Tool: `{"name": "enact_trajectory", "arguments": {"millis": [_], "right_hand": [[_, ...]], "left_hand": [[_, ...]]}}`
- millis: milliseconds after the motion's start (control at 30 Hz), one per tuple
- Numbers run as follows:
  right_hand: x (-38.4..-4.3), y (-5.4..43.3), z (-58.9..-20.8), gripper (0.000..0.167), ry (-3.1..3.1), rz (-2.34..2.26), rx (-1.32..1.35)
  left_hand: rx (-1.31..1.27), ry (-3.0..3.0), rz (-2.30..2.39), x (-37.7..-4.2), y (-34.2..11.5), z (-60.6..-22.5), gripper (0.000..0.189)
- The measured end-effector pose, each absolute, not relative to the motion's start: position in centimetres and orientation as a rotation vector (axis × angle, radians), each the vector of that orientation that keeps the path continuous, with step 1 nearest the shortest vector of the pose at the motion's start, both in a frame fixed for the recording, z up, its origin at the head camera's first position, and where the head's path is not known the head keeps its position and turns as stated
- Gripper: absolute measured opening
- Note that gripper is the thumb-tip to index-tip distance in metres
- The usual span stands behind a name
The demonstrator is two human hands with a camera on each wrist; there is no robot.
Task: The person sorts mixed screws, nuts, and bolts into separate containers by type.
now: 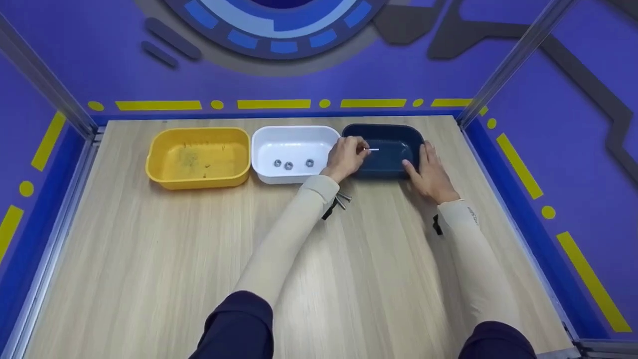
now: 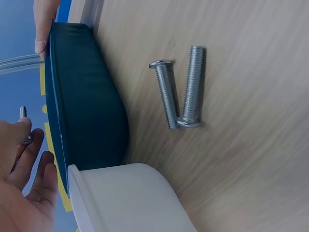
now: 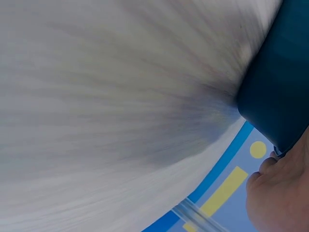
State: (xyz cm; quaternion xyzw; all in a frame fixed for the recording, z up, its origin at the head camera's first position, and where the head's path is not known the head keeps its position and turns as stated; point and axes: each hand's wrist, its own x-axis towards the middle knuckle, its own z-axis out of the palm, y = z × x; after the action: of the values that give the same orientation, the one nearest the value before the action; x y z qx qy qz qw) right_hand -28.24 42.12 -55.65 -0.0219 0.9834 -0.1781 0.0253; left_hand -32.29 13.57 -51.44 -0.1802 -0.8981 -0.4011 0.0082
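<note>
My left hand (image 1: 345, 157) is above the left part of a dark blue bin (image 1: 384, 174), pinching a metal screw (image 1: 373, 149) between thumb and fingertips. Its shaft points right; in the left wrist view a round end shows beneath the fingers. At the bin's right side, my right hand (image 1: 432, 175) holds the rim, thumb over the front right corner and fingers along the outer wall. Two threaded screws (image 2: 193, 84) lie on the table in front of the bins, one touching the other's head. The right wrist view shows only part of the right hand (image 3: 282, 188).
A white bin (image 1: 294, 178) with three hex nuts (image 1: 288, 165) stands left of the dark one, nearly against it. Farther left is a yellow bin (image 1: 199, 183) holding a few small dark bits. Panel walls enclose the wooden table (image 1: 164, 259) at the back and sides.
</note>
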Motion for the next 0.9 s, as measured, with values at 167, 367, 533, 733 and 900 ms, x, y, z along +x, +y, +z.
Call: {"name": "enact_trajectory", "arguments": {"millis": [167,367,533,733,900], "right_hand": [[-28.3,42.1,-55.6,0.102,3.021,-0.569,-0.078],[-28.2,42.2,-55.5,0.103,3.002,-0.563,-0.057],[-28.3,42.2,-55.4,0.103,3.005,-0.56,-0.063],[-28.3,42.2,-55.6,0.103,3.016,-0.549,-0.073],[-28.3,42.1,-55.5,0.103,3.039,-0.516,-0.078]], "left_hand": [[-0.568,-2.833,-1.247,-32.1,13.3,-51.4,0.029],[-0.594,-2.836,-1.239,-32.0,13.1,-51.1,0.032],[-0.598,-2.841,-1.244,-31.9,12.8,-50.9,0.034],[-0.646,-2.832,-1.241,-31.7,12.3,-50.8,0.035],[-0.681,-2.825,-1.241,-31.2,11.9,-50.8,0.036]]}}
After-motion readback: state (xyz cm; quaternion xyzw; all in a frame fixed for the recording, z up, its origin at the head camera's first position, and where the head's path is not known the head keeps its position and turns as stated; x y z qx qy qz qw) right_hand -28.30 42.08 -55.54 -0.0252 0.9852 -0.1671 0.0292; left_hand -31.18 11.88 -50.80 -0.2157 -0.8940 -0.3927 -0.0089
